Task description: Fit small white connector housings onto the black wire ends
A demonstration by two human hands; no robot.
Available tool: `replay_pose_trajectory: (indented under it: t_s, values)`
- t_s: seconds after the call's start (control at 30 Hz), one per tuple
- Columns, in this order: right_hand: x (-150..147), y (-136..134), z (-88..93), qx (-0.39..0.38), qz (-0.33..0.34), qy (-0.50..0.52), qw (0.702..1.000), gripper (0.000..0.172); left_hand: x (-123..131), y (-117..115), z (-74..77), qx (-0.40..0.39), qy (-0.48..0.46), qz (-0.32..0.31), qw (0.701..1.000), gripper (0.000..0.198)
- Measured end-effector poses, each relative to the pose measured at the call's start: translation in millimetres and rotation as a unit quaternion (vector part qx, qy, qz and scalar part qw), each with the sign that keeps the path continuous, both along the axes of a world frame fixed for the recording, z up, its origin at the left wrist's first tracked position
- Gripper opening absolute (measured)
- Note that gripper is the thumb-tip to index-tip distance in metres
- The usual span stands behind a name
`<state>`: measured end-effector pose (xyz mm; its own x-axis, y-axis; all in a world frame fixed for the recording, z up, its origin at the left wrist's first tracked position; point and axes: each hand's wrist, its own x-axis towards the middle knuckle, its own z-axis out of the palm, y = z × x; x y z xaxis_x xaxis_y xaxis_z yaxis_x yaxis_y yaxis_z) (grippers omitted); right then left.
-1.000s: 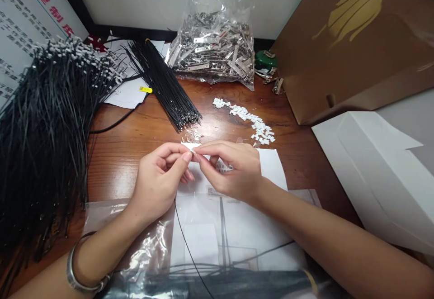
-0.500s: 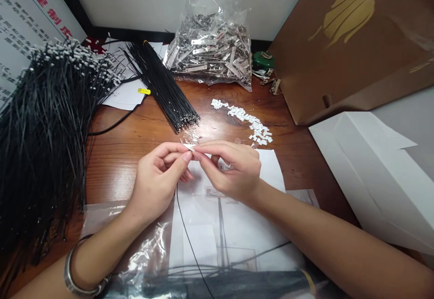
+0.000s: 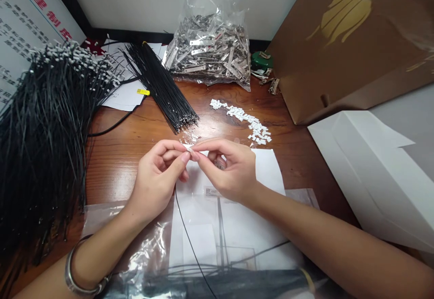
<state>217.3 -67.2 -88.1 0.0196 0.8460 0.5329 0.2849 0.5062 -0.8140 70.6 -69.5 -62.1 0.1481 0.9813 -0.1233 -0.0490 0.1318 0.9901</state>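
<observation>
My left hand (image 3: 158, 181) and my right hand (image 3: 230, 170) meet fingertip to fingertip above a white sheet of paper (image 3: 267, 168). The left pinches the top end of a thin black wire (image 3: 185, 231), which hangs down toward me. The right pinches something tiny and white at the same spot; I cannot make out what it is. A scatter of small white pieces (image 3: 249, 122) lies just beyond my right hand. A loose bundle of black wires (image 3: 162, 86) lies beyond my left hand.
A big heap of black wires with white tips (image 3: 44, 122) fills the left. A clear bag of metal clips (image 3: 210, 54) stands at the back. A brown paper bag (image 3: 352, 41) and a white box (image 3: 376, 172) stand right. Clear plastic bags (image 3: 142, 249) lie near me.
Both hands stay pinched together at the same spot. My right fingers have curled in slightly; the view shifted a little.
</observation>
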Motion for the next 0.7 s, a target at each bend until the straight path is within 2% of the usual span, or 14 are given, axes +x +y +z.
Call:
replay_pose_trajectory:
  t_s: [0.07, 0.13, 0.3, 0.47, 0.6, 0.7]
  values:
    - [-0.1, 0.2, -0.6, -0.092, 0.04, 0.057, 0.993, 0.003, 0.6, 1.0, 1.2, 0.014, 0.004, 0.002, 1.0, 0.021]
    - [0.7, 1.6, -0.9, -0.149, 0.066, 0.099, 0.982, 0.007, 0.8, 1.9, 2.2, 0.028, 0.011, 0.003, 1.0, 0.022]
    - [3.9, 5.3, 0.8, -0.202, 0.095, 0.14, 0.965, 0.011, -2.5, 0.9, 0.3, 0.026, 0.053, 0.011, 0.998, 0.014]
    - [5.2, 5.5, -0.3, -0.192, 0.131, 0.106, 0.967, 0.012, -4.1, -0.1, -1.9, 0.012, 0.058, 0.0, 0.998, 0.011]
    - [5.2, 4.5, -2.3, -0.168, 0.124, 0.085, 0.974, 0.014, -2.2, 1.8, -0.9, 0.011, 0.022, 0.002, 1.0, 0.015]
    - [4.4, 3.9, -2.6, -0.157, 0.119, 0.084, 0.977, 0.013, -3.1, 2.7, -1.9, -0.018, 0.009, -0.005, 1.0, 0.018]
